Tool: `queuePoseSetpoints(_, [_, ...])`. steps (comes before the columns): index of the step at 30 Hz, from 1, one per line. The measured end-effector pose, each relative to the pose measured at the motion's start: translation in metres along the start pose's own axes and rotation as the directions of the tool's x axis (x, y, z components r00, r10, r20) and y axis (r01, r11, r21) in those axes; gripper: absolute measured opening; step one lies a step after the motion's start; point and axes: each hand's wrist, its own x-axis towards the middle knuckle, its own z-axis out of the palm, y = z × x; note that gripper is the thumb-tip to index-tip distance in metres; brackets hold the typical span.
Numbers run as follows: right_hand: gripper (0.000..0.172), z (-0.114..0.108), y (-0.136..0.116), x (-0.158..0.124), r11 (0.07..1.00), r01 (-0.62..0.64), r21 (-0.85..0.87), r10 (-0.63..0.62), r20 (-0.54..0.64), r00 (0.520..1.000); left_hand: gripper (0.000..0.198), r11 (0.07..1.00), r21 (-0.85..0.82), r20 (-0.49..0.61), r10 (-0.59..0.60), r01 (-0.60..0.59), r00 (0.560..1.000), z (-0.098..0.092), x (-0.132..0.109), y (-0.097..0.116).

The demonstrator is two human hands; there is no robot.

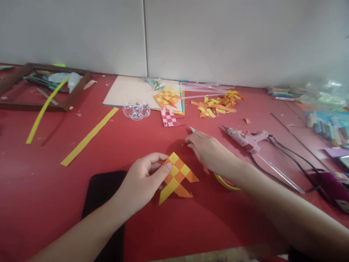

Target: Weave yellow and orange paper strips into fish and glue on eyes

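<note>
My left hand [148,174] is closed on a woven paper fish [177,173] in yellow and orange checks, thumb on top and fingers beneath. A small round mark shows near the fish's upper corner. My right hand [208,151] hovers just above and to the right, fingertips drawn together; whatever is between them is too small to make out. A tiny googly eye [183,145] appears by those fingertips. Under the right hand and forearm lie what look like scissors, with a pointed metal tip [192,128] and a yellow handle loop [227,183] showing.
A pink glue gun [247,137] with its cord lies right. Behind are paper scraps [218,103], a clear case of googly eyes [136,110], a pink woven fish [169,119] and paper sheets [128,91]. Left are a yellow strip [89,136], a wooden frame [77,91] and a black phone-like slab [105,185].
</note>
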Motion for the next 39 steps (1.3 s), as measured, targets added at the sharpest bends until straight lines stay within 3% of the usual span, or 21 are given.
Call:
queuePoseSetpoints(3, [0.021, 0.006, 0.007, -0.003, 0.997, 0.041, 0.063, -0.033, -0.124, 0.992, 0.019, 0.994, -0.111, 0.013, 0.002, -0.001, 1.0, 0.0, 0.001, -0.001])
queuePoseSetpoints(6, [0.018, 0.006, 0.003, -0.009, 0.974, 0.135, 0.184, -0.077, -0.289, 0.954, 0.023, 0.951, -0.31, 0.068, 0.009, 0.012, 0.998, 0.0, 0.0, 0.0])
queuePoseSetpoints(10, [0.016, 0.003, -0.012, -0.02, 0.91, 0.199, 0.365, -0.062, -0.354, 0.933, 0.033, 0.815, -0.55, 0.197, -0.085, 0.182, 0.977, -0.002, 0.0, 0.003])
queuePoseSetpoints(13, [0.014, 0.005, -0.019, -0.025, 0.858, 0.296, 0.42, -0.11, -0.413, 0.904, 0.033, 0.76, -0.596, 0.25, -0.13, 0.259, 0.959, -0.002, 0.001, 0.004])
queuePoseSetpoints(17, [0.013, 0.009, -0.02, -0.024, 0.808, 0.38, 0.45, -0.122, -0.503, 0.855, 0.028, 0.792, -0.584, 0.222, -0.052, 0.175, 0.974, 0.0, 0.003, 0.0])
queuePoseSetpoints(23, [0.011, 0.003, -0.016, -0.022, 0.691, 0.44, 0.574, -0.175, -0.458, 0.872, 0.027, 0.833, -0.538, 0.206, -0.018, 0.128, 0.978, 0.002, 0.004, -0.004])
queuePoseSetpoints(32, [0.022, 0.002, -0.01, -0.021, 0.656, 0.44, 0.614, -0.204, -0.417, 0.886, 0.029, 0.838, -0.534, 0.175, -0.021, 0.113, 0.984, 0.002, 0.002, -0.004])
queuePoseSetpoints(36, [0.023, -0.005, -0.011, -0.024, 0.615, 0.36, 0.701, -0.165, -0.332, 0.929, 0.027, 0.853, -0.505, 0.199, -0.028, 0.127, 0.98, 0.003, 0.0, -0.005])
queuePoseSetpoints(39, [0.018, -0.008, -0.01, -0.025, 0.626, 0.236, 0.743, -0.056, -0.259, 0.964, 0.028, 0.851, -0.502, 0.208, -0.051, 0.152, 0.977, 0.003, -0.001, -0.005])
